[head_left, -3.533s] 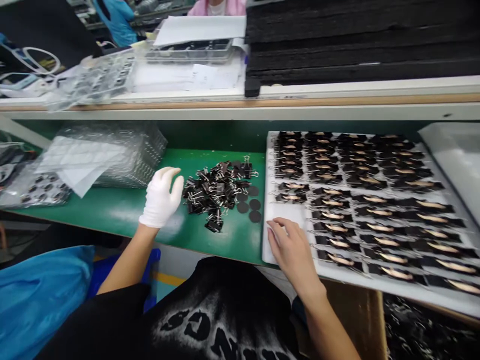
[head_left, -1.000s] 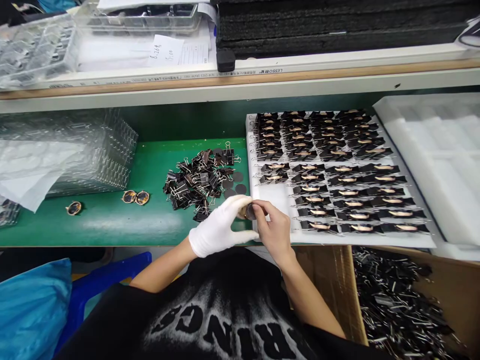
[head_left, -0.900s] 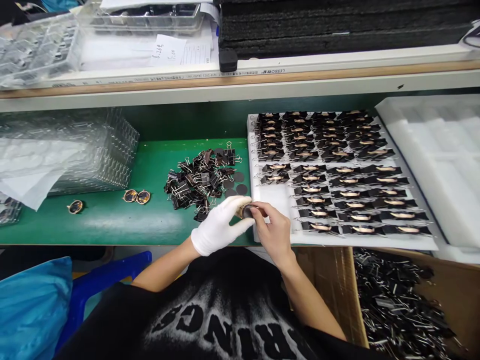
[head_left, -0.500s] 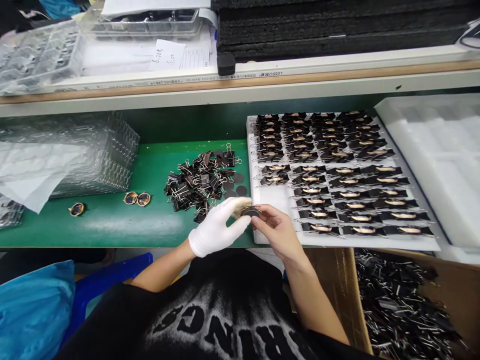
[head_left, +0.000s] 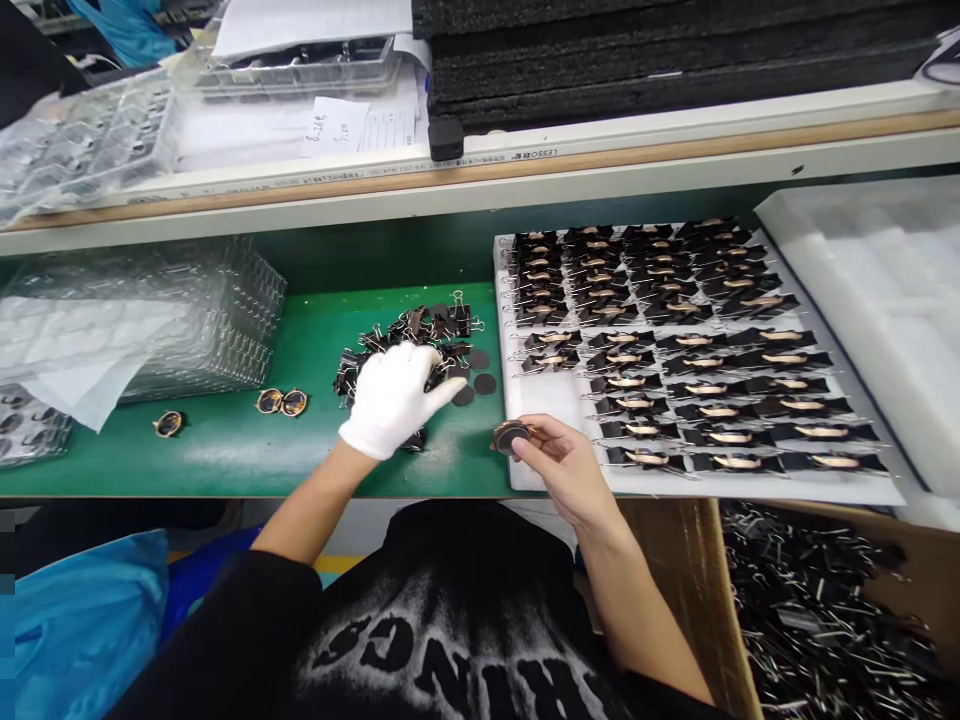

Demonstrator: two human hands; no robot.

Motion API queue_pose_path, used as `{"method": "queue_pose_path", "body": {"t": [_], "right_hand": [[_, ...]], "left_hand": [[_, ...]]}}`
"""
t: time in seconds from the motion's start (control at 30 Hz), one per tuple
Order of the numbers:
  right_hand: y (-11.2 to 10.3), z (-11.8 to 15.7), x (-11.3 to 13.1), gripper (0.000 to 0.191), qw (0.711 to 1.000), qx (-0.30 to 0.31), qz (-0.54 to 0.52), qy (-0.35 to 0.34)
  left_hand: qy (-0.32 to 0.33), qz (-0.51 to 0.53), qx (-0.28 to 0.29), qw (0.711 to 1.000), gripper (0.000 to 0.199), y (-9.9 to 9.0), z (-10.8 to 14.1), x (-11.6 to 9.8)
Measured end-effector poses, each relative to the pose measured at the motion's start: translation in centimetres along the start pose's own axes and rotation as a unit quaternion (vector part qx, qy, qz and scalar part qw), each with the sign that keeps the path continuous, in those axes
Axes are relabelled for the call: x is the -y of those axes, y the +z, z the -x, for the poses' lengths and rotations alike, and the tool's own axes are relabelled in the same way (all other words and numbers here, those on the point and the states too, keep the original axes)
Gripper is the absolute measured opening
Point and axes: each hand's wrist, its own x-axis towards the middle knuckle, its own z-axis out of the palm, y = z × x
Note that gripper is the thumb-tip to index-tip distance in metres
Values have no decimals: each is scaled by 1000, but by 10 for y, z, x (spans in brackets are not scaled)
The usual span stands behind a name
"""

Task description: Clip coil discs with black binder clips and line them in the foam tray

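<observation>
My left hand, in a white glove, lies over a pile of black binder clips with its thumb spread away from the fingers. Its fingertips are partly hidden among the clips. Between the thumb and fingers of my bare right hand is a round gold-rimmed piece with a black disc on its face. Loose black discs lie just right of the pile. Farther left on the green table rest an opened pair of gold-rimmed round pieces and another one.
A white foam board at right bears rows of clipped pieces. Clear plastic trays are stacked at left. Overhead runs a shelf edge. Below right, a cardboard box contains many binder clips.
My left hand has left the round piece and moved left and up onto the clip pile. My right hand alone now holds the piece, at nearly the same spot.
</observation>
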Motion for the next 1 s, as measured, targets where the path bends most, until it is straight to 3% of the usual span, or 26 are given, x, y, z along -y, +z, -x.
{"method": "queue_pose_path", "body": {"t": [0.1, 0.2, 0.27, 0.37, 0.43, 0.53, 0.7, 0.83, 1.0], "right_hand": [[2, -2, 1, 30, 1000, 12, -2, 1], [6, -3, 3, 33, 1000, 21, -6, 3], [8, -4, 6, 33, 999, 24, -20, 7], [14, -6, 10, 32, 998, 19, -56, 19], [20, -9, 12, 33, 995, 21, -91, 25], [28, -15, 11, 33, 989, 32, -142, 24], [23, -17, 10, 25, 990, 77, -114, 19], [14, -12, 10, 21, 991, 116, -64, 29], [12, -7, 8, 25, 994, 96, -14, 57]], "left_hand": [[-82, -87, 70, 990, 65, 6, -24, 9], [-109, -103, 141, 979, 52, 11, -42, 9], [-112, -105, 140, 978, 43, 7, -46, 8], [-125, -47, 81, 988, 46, -7, -37, 2], [-113, 83, 47, 989, 48, -14, -22, -7], [-73, 242, 50, 966, 44, -17, 1, -19], [-15, 258, 146, 955, 39, -18, 22, -18], [-65, 218, 234, 945, 45, -22, 25, -14], [-83, 235, 284, 926, 46, -19, 30, -19]]}}
